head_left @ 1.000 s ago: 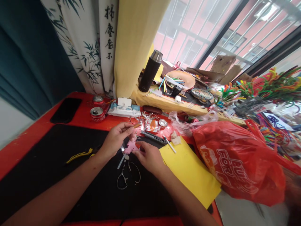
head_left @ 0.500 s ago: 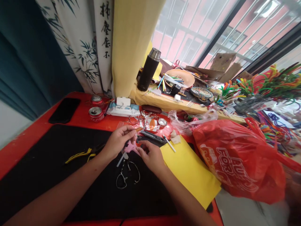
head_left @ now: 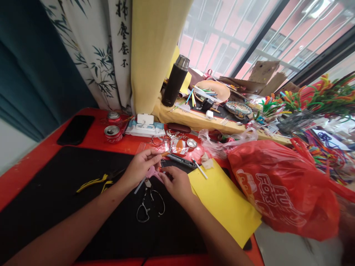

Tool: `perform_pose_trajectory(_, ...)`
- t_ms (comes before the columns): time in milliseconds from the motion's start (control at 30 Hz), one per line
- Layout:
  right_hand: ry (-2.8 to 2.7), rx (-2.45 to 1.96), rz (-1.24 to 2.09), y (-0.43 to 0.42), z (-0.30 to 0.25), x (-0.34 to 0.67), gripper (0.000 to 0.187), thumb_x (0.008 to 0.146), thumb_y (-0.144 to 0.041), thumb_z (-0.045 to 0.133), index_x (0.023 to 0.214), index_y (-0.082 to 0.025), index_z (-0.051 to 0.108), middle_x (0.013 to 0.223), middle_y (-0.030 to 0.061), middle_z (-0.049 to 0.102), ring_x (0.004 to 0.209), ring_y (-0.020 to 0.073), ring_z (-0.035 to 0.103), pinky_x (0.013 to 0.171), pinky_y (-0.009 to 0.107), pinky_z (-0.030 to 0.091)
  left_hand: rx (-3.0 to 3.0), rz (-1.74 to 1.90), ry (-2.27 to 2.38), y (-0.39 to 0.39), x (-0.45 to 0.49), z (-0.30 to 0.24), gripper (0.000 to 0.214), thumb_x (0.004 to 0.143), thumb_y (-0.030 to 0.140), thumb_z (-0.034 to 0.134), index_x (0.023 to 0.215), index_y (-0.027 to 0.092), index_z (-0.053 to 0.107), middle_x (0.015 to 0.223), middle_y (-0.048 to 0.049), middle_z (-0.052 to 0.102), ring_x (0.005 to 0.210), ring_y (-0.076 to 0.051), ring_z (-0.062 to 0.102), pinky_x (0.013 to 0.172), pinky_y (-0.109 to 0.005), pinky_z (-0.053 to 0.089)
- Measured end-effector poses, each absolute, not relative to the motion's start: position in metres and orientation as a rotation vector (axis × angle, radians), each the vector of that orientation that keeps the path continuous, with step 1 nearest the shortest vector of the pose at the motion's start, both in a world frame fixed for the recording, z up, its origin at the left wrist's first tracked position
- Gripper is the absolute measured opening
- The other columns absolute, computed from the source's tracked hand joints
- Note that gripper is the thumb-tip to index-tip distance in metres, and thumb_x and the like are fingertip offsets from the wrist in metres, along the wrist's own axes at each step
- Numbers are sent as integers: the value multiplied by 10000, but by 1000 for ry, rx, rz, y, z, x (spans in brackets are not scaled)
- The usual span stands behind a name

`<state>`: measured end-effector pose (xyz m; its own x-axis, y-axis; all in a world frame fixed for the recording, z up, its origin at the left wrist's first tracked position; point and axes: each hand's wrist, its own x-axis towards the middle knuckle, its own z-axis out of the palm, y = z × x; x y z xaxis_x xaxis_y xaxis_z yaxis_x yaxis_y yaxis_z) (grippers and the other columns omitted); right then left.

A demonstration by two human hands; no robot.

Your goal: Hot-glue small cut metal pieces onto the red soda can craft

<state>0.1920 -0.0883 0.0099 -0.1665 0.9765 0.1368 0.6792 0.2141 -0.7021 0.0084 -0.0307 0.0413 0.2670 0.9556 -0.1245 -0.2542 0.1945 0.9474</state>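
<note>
Head view: left hand (head_left: 141, 168) had fingers pinched together on a small stick (head_left: 165, 153); right hand (head_left: 176, 183) had fingers closed on a pink piece (head_left: 151, 172), above wire loops (head_left: 146, 208) on a black mat (head_left: 55, 192).

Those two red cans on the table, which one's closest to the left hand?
The front red can is closest; the other red can stands behind it, farther from the left hand.

I have the left hand (head_left: 141, 168) and right hand (head_left: 176, 183) over a mat (head_left: 55, 218) on the worktop (head_left: 36, 173), a small piece (head_left: 152, 171) between them. Pliers (head_left: 94, 183) lie on the mat to their left, bent wire (head_left: 144, 212) just before them. A paper sheet (head_left: 224, 203) lies right, with a plastic bag (head_left: 283, 188) beyond it. Cans (head_left: 113, 133) stand behind, leftward.
</note>
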Motion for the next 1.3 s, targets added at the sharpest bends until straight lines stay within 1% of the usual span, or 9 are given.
perform_pose_trajectory(133,-1888,-1473,734,-87,13,191,177,1025,-333,793,1153,-236,869,1053,79,876,860,238,784,789,322,548,996,1028,915,-32,9,41,431,774,530,944,897,183,719,695,4,719,602,-156,664,577,-269,522)
perform_pose_trajectory(300,-1498,-1423,959,-82,13,188,273,996,-429,764,1126,-206,855,780,27,782,682,211,697,670,318,528,1002,1033,933,-33,8,41,408,782,521,938,901,187,737,687,6,714,621,-151,665,604,-263,534)
perform_pose_trajectory(400,-1314,-1343,1034,-77,17,188,327,947,-451,800,1156,-201,831,704,-6,717,638,197,656,642,312,525,1017,1019,927,-32,7,42,392,778,513,936,881,187,744,693,4,720,620,-147,658,622,-268,539)
perform_pose_trajectory(600,-1104,-1228,1242,-71,23,186,405,877,-537,885,1096,-212,782,652,-40,657,539,150,557,514,263,445,1043,920,891,-34,9,40,389,783,516,920,918,190,757,694,10,727,625,-141,650,621,-251,516)
perform_pose_trajectory(833,-972,-1144,1346,-72,27,180,443,838,-582,922,1025,-199,801,617,-51,617,500,108,468,461,223,361,1116,804,909,-35,7,41,407,824,564,876,934,193,750,671,-8,723,585,-154,640,535,-232,428)
perform_pose_trajectory(1067,-860,-1120,1358,-74,35,179,468,818,-609,936,978,-196,785,587,-78,544,472,85,366,440,219,288,1237,755,943,-30,-4,43,470,861,598,840,1083,189,773,718,-28,743,600,-180,668,533,-260,474)
perform_pose_trajectory(1167,-811,-1117,1359,-76,34,183,505,798,-628,952,969,-183,784,567,-83,526,465,80,345,433,214,255,1377,868,1094,-17,-29,55,453,885,588,807,1110,196,781,816,-55,786,672,-216,708,635,-333,580)
perform_pose_trajectory(1233,-775,-1128,1353,-79,33,188,523,792,-640,955,966,-179,781,549,-86,519,458,79,339,430,212,238,1555,1093,1357,-4,-54,66,392,913,520,791,1148,207,789,1004,-81,830,920,-260,762,888,-399,625)
perform_pose_trajectory(1300,-736,-1141,1348,-83,30,192,532,784,-645,961,965,-182,773,549,-85,526,452,77,336,427,212,228,1725,1198,1690,10,-81,75,444,958,448,763,1314,182,755,1245,-125,818,1158,-303,739,1112,-474,559)
